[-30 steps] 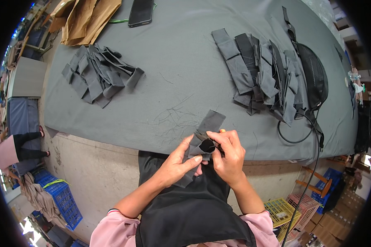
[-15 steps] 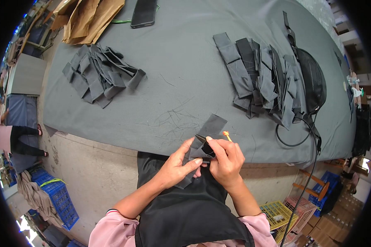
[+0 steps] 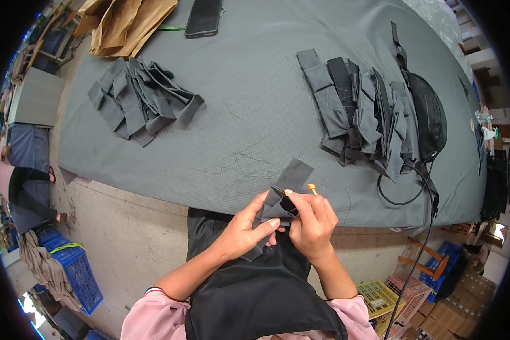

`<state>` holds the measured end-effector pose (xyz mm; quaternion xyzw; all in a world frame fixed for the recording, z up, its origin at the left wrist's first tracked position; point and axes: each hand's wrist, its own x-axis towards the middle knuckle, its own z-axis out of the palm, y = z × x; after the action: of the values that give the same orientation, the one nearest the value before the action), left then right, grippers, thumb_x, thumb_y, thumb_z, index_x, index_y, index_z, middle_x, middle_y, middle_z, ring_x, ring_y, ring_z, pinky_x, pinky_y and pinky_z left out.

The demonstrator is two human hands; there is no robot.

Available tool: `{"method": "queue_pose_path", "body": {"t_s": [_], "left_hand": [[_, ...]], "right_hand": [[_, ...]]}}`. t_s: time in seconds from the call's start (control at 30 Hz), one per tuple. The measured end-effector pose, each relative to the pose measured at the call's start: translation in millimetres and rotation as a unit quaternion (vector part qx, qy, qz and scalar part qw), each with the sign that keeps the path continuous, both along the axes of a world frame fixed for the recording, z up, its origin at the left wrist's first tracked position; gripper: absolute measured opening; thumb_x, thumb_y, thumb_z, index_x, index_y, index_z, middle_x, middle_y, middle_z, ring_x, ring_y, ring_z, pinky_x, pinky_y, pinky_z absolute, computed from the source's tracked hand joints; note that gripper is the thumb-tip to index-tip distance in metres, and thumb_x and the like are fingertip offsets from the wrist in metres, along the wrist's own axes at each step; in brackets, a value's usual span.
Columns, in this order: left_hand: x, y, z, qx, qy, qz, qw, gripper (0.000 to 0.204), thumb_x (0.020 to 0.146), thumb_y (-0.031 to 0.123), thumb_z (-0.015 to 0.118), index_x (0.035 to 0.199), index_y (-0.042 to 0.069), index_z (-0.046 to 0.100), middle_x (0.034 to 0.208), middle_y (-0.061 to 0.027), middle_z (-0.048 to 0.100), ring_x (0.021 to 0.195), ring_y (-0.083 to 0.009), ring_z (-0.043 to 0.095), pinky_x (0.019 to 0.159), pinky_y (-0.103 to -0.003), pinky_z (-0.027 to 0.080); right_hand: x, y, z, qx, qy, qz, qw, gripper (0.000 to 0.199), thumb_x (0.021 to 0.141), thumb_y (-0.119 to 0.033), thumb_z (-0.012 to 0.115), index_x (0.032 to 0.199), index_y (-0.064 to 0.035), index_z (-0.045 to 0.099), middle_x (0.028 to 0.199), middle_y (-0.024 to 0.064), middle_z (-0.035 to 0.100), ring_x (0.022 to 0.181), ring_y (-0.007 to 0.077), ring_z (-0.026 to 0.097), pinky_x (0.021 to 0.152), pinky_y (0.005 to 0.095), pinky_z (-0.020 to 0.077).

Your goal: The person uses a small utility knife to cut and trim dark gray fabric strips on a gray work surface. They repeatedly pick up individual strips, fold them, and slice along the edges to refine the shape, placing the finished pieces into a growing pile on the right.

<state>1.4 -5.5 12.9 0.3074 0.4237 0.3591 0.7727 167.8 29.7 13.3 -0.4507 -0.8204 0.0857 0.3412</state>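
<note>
A grey fabric strip (image 3: 295, 173) with a folded, open loop lies at the table's near edge, its far end flat on the cloth. My left hand (image 3: 241, 231) pinches the loop from the left, thumb on top. My right hand (image 3: 311, 224) is closed at the loop's right side. In its grip is a slim tool with a yellow-orange end (image 3: 313, 188) sticking out past the knuckles. The tool's other end is mostly hidden by my fingers and the fabric, so its kind is unclear.
Grey strips lie in a left pile (image 3: 133, 102) and a right pile (image 3: 357, 110). Beside the right pile is a black mesh pouch (image 3: 426, 116) with a cable. A phone (image 3: 203, 20), a brown paper bag (image 3: 131, 25) and loose threads (image 3: 241, 164) also lie on the grey-covered table (image 3: 255, 73).
The view has shifted slightly. Both hands keep their hold on the strip and the tool, with hardly any movement. At the far left, another person's legs have shifted.
</note>
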Motion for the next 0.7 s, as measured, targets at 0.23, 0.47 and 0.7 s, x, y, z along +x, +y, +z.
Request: {"method": "queue_pose_path", "body": {"t_s": [0.23, 0.47, 0.7], "left_hand": [[-7, 15, -10, -0.092, -0.116, 0.068, 0.987, 0.060, 0.094, 0.020, 0.055, 0.142, 0.005, 0.021, 0.098, -0.0135, 0.060, 0.075, -0.0174, 0.062, 0.067, -0.031, 0.053], [-27, 53, -9, -0.067, -0.155, 0.211, 0.963, 0.036, 0.097, 0.027, 0.048, 0.126, 0.010, 0.035, 0.107, -0.0150, 0.059, 0.085, -0.0208, 0.063, 0.072, -0.037, 0.056], [-26, 65, -7, -0.059, -0.117, 0.230, 0.964, 0.033, 0.097, 0.027, 0.048, 0.124, 0.011, 0.038, 0.104, -0.0139, 0.059, 0.083, -0.0194, 0.062, 0.068, -0.036, 0.056]], "right_hand": [[-4, 11, -4, -0.378, 0.372, -0.071, 0.845, 0.019, 0.079, 0.005, 0.063, 0.098, 0.0030, 0.063, 0.087, 0.0014, 0.048, 0.069, 0.0054, 0.050, 0.056, 0.0186, 0.0416], [4, -24, 12, -0.306, 0.216, -0.020, 0.927, 0.027, 0.068, 0.003, 0.072, 0.094, -0.0018, 0.066, 0.080, 0.0051, 0.054, 0.061, 0.0134, 0.046, 0.072, 0.0263, 0.0468], [-3, -30, 6, -0.266, 0.116, 0.029, 0.957, 0.029, 0.068, 0.000, 0.072, 0.095, -0.0034, 0.065, 0.078, 0.0084, 0.055, 0.064, 0.0234, 0.055, 0.075, 0.0346, 0.0493]]}}
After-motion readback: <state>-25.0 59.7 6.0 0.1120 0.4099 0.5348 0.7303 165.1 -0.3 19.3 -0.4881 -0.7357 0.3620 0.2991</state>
